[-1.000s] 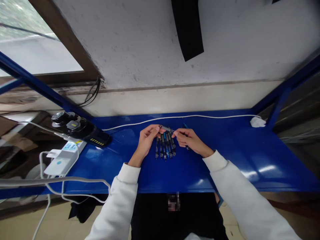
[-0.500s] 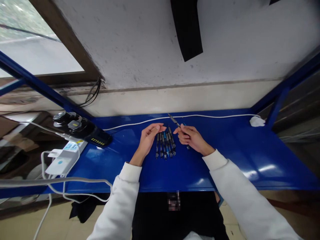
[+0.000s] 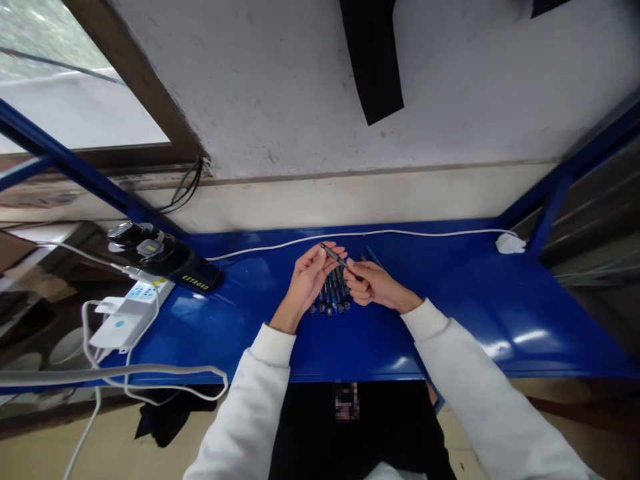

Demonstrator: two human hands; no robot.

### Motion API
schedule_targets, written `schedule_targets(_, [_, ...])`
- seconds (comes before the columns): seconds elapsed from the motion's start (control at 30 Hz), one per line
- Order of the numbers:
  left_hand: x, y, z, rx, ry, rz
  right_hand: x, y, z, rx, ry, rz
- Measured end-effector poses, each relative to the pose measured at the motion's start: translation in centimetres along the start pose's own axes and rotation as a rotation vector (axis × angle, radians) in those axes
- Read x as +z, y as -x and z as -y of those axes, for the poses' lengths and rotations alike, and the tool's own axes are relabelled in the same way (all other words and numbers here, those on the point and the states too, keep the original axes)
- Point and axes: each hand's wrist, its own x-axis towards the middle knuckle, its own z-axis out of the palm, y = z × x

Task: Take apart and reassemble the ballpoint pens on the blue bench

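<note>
A dark pen with a grey grip point(image 3: 334, 254) slants between my two hands above the table. My right hand point(image 3: 376, 285) is closed around its rear part, fingers curled. With thumb and fingers, my left hand point(image 3: 305, 283) pinches it near the tip. Below them, several black and blue pens point(image 3: 334, 297) lie side by side on the blue table, their upper ends partly covered by my hands. Another blue pen point(image 3: 371, 255) shows just behind my right hand, mostly hidden by it.
A black bottle point(image 3: 185, 267) lies at the left beside a white power strip point(image 3: 123, 320) with looping cables. A white cable point(image 3: 280, 247) runs along the table's back to a crumpled white item point(image 3: 511, 243). Blue frame posts point(image 3: 550, 217) stand at both sides.
My right hand has brought the pen left and its tip lower. My left hand has moved right and its fingers have closed on the pen's front end.
</note>
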Motion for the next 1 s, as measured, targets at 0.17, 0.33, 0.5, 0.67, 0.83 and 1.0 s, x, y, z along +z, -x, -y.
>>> schedule_targets(0.17, [-0.30,-0.16,0.10,0.052,-0.105,-0.129,0.68,-0.36,-0.94,-0.129,0.167,-0.129])
schedule_targets(0.33, [-0.60,-0.34,0.04,0.113,-0.172,-0.258,0.54,-0.42,-1.05,-0.246,0.344,-0.212])
schedule_targets(0.5, [-0.18,0.13,-0.30,0.055,-0.177,-0.090,0.11,-0.25,-0.81,-0.304,0.448,-0.297])
schedule_targets(0.67, [-0.21,0.25,-0.22,0.041,-0.197,-0.115,0.00,-0.11,-0.85,-0.319,0.499,-0.365])
schedule_targets(0.83, [-0.16,0.09,-0.01,0.061,-0.207,-0.171,0.15,0.01,-0.68,-0.405,0.693,-0.429])
schedule_targets(1.0, [-0.06,0.14,0.16,0.071,-0.276,-0.183,0.42,0.22,-0.79,-0.478,0.797,-0.462])
